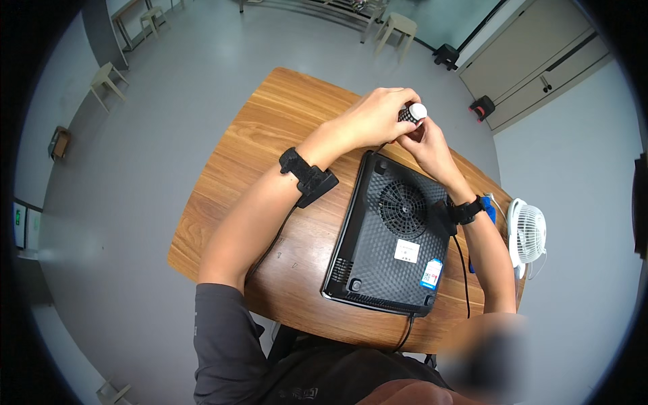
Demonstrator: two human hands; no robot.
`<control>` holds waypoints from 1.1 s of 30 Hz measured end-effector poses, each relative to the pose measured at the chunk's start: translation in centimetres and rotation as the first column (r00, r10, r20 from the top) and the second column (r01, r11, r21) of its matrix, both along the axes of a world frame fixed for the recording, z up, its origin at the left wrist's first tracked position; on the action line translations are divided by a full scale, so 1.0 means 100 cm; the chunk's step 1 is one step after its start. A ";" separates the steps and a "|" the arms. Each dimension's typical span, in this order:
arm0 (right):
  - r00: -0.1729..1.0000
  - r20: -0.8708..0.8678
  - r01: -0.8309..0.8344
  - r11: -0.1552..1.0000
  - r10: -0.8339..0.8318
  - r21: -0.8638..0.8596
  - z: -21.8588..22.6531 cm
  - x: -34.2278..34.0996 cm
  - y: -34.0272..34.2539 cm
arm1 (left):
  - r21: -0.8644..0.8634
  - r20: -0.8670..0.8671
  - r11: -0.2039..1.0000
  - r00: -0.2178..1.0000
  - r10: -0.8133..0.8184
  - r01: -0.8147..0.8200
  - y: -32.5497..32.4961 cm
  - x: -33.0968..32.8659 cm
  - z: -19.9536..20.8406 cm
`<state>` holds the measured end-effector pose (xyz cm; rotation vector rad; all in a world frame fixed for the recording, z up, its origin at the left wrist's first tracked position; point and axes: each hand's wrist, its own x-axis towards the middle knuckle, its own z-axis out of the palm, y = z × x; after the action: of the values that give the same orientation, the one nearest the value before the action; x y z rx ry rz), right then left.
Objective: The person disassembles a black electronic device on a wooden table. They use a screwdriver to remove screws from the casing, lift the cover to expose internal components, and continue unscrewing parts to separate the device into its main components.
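Above the far edge of the wooden table (270, 108), my two hands meet at a small object with a white round top (418, 111) and a black body with a light checked pattern; its kind I cannot make out. My left hand (386, 115) is closed around its body. My right hand (426, 147) has its fingers bent in beneath it, with the fingertips partly hidden. Just nearer to me, a black induction cooker (412, 260) lies with its underside up, showing a round fan grille (403, 209), feet and labels. A cable runs from its near edge.
A small white fan (528, 233) stands at the table's right edge, with a blue thing (489, 210) beside it. Black wrist devices with cables sit on both my forearms. Stools (398, 30) stand on the floor beyond, and a cabinet (533, 61) is at the far right.
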<state>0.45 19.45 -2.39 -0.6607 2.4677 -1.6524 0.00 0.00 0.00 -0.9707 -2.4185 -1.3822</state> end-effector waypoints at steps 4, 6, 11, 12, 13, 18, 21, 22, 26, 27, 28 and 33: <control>0.979 -0.195 0.100 0.974 -0.060 0.205 0.003 0.012 -0.007 | 0.007 -0.036 0.999 0.999 0.040 -0.039 0.005 0.008 0.001; 0.959 -0.275 0.126 0.971 -0.067 0.204 0.005 0.015 -0.012 | 0.002 -0.097 0.998 0.994 0.056 -0.056 0.007 0.009 0.000; 0.963 -0.260 0.133 0.961 -0.068 0.241 0.016 0.023 -0.017 | -0.008 -0.070 1.000 0.997 0.022 -0.023 -0.005 0.008 -0.003; 0.965 -0.251 0.134 0.961 -0.071 0.243 0.017 0.023 -0.016 | 0.025 -0.042 1.000 0.999 -0.013 0.014 -0.006 0.007 -0.002; 0.973 -0.226 0.105 0.968 -0.052 0.228 0.015 0.022 -0.014 | 0.030 -0.073 0.999 0.997 -0.035 0.037 -0.006 0.006 -0.002; 0.940 -0.337 0.146 0.961 -0.060 0.236 0.011 0.023 -0.019 | 0.000 -0.090 1.000 0.996 0.026 -0.026 -0.004 0.012 0.007; 0.947 -0.319 0.118 0.962 -0.034 0.247 0.010 0.021 -0.016 | -0.054 -0.046 0.993 0.994 0.102 -0.105 -0.001 0.015 0.010; 0.949 -0.310 0.143 0.961 -0.065 0.237 0.010 0.020 -0.016 | -0.038 -0.047 0.993 0.993 0.111 -0.113 0.000 0.015 0.009; 0.954 -0.273 0.185 0.957 -0.121 0.223 0.016 0.020 -0.016 | 0.049 -0.143 0.996 0.986 0.084 -0.077 -0.004 0.010 -0.003; 0.957 -0.263 0.184 0.956 -0.122 0.227 0.017 0.020 -0.016 | 0.074 -0.188 0.996 0.980 0.059 -0.046 -0.004 0.009 -0.005; 0.966 -0.234 0.163 0.964 -0.112 0.209 0.016 0.020 -0.016 | 0.071 -0.187 0.997 0.982 0.031 -0.018 -0.004 0.007 -0.006; 0.945 -0.310 0.193 0.940 -0.101 0.282 0.009 0.018 -0.016 | 0.041 -0.165 0.999 0.986 0.031 -0.025 -0.001 0.012 0.000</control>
<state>2.22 17.85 -1.44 -0.7352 2.9676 -1.2364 1.24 -0.08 -0.04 -0.9962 -2.2673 -1.2798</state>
